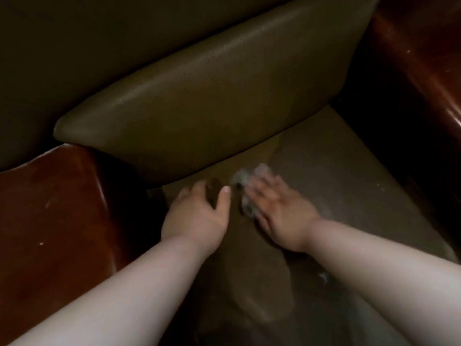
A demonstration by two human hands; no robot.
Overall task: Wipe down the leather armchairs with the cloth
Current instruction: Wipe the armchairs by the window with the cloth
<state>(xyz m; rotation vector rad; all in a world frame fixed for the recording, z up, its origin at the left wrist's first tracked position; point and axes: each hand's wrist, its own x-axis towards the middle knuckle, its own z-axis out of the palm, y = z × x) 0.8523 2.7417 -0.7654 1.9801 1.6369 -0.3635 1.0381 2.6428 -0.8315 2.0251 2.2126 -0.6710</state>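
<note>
dim light falls on an olive leather armchair seat (324, 176) between two glossy wooden armrests (57, 208), with a loose cushion (199, 116) tilted up at the back. the right hand (279, 211) presses the pale cloth (247, 186) flat on the seat with fingers spread (blurred, so the exact hold is unclear), while the left hand (197, 213) rests open just beside it, near the cushion's lower edge. to wipe well, i judge long overlapping strokes with even pressure best, reaching into the crease under the cushion.
</note>
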